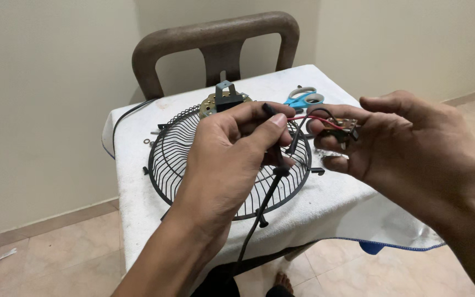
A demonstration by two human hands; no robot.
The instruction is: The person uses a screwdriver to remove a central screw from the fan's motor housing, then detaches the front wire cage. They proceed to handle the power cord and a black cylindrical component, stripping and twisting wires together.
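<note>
My left hand (232,148) pinches a black cable (268,192) near its upper end; the cable hangs down past the table's front edge. My right hand (397,143) grips a small switch part (344,127) with red and black wires (309,117) running across to the cable end. Both hands hover above a black wire fan guard (166,159) lying flat on the table. Behind the guard sits a fan motor (224,99) with a grey metal bracket on top.
A white cloth (325,203) covers the small table. Blue-handled scissors (303,99) lie at the back right. Small washers and screws (149,140) rest left of the guard. A brown chair (215,41) stands behind the table, near beige walls and a tiled floor.
</note>
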